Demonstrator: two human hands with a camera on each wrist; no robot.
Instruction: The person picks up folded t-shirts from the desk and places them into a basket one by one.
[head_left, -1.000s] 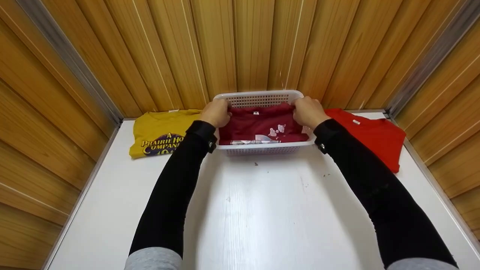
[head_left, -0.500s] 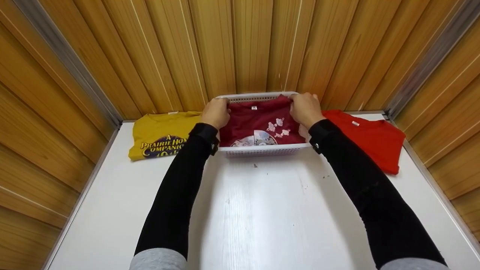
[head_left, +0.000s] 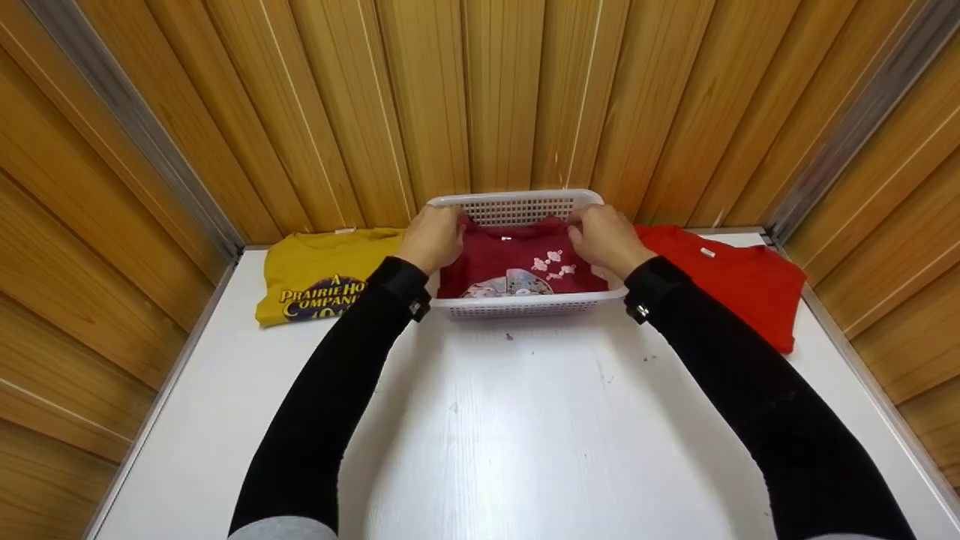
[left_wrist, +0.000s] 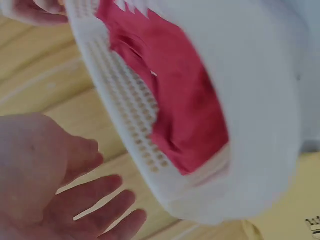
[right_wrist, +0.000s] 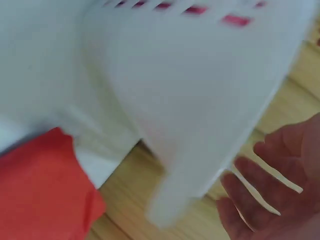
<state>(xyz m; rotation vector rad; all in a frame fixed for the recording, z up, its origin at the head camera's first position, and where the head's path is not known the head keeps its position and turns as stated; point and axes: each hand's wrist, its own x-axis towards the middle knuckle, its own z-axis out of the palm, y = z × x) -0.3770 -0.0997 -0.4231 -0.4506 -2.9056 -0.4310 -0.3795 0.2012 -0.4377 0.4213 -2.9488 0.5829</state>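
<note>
A dark red T-shirt (head_left: 495, 259) with pink floral prints lies folded in a white plastic basket (head_left: 525, 301) by the back wall. My left hand (head_left: 433, 238) is over the basket's left side, my right hand (head_left: 606, 238) over its right side. In the left wrist view the left hand (left_wrist: 32, 182) has loosely spread fingers, apart from the basket (left_wrist: 120, 125) and holding nothing. Likewise, the right hand (right_wrist: 300, 215) has relaxed, separated fingers close beside the basket (right_wrist: 200, 90) in the right wrist view. The basket's near wall hides the shirt's lower edge.
A yellow folded T-shirt (head_left: 322, 259) with lettering lies left of the basket, and a red folded T-shirt (head_left: 727, 277) lies to its right. Wood-patterned walls (head_left: 502, 97) enclose the white table (head_left: 487, 427) at the back and both sides.
Half a second ago the hands held the dark red shirt's upper corners raised near the back rim. Now it sits lower, its collar has dropped, and the fingers have let go.
</note>
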